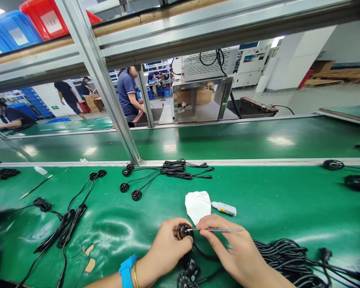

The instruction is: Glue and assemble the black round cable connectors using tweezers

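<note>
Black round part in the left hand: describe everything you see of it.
The black round part is small, disc-like and plastic-looking, with a slightly shiny rim. The left hand pinches it, face partly in view, above the green mat. The thin tool in the right hand has its tip at that face; contact is unclear.

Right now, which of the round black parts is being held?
The round black part in the left hand, with the thin tool in the right hand pointed at it; the others in view lie on the green bench.
</note>
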Available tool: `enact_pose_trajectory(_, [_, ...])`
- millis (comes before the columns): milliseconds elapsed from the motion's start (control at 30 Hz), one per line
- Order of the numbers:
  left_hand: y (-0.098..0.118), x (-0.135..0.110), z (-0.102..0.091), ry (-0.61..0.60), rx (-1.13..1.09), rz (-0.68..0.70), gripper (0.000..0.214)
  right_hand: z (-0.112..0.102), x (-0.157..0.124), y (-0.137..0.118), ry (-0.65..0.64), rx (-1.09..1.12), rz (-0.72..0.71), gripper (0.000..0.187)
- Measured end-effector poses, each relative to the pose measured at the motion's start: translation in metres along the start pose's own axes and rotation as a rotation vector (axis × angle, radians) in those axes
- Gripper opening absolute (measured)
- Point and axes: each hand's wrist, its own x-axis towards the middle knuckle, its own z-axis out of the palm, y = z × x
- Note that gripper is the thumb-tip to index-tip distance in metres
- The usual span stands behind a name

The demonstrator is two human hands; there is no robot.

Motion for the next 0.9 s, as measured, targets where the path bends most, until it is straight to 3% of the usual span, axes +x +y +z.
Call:
enact_pose_trajectory(367, [-0.0014,0.0006,0.0003,-0.055,-0.024,0.034,0.013,0.0033,0.0002,-0.0015,-0.134,-0.123,-0.203,0.015])
enact_pose_trajectory(667, [0.0011,0.0006,0.0008,-0.056,-0.012,0.043,0.012,0.0055,-0.0007,-0.0014,-0.193,-0.099,-0.149,0.015])
enact_pose_trajectory(900, [-0.0015,0.0009,-0.0008,-0.057,-0.006,0.043,0.016,-0.0013,0.0012,-0.0022,-0.134,0.019,-0.178,0.019])
